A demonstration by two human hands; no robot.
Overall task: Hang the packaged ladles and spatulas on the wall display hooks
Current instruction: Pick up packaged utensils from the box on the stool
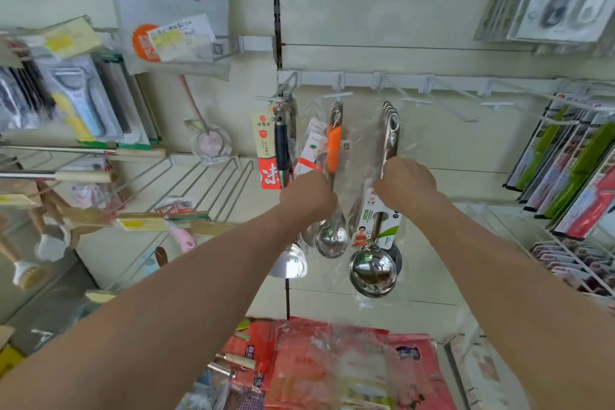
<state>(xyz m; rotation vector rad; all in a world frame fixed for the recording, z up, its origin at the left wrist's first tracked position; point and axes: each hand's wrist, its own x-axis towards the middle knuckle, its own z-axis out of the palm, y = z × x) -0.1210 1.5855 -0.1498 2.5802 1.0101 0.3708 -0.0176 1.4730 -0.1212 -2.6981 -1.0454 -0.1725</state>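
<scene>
The right hand (407, 183) was clamped round the handle of the steel ladle (390, 130), clear wrap and all. The left hand (309, 191) was closed on the shaft of the orange-handled ladle (333, 146) just beside it. Both ladles were held bowl down under the white hook rail (366, 80), with more of the same kind stacked behind each. Whether the front packs were fully seated on their hooks could not be told, as the handle tops were bunched together there.

For this step, judged from here, each handle's hole would best be kept square to the hook and slid right back towards the rail. The loose wrap needed to be kept from catching on the hook's tip. A slow release was called for, or the heavy bowls might be set swinging into each other.

Further out, a black-handled utensil (282, 146) with a card label was hung tight against the orange one on the left, so little room was left there. Empty hooks (466, 110) were offered on the right. Beyond them, boxed knives (565, 170) were racked on the right and peelers (76, 96) on the left. Below, red packets (332, 359) were piled under the arms, well apart from the ladles.
</scene>
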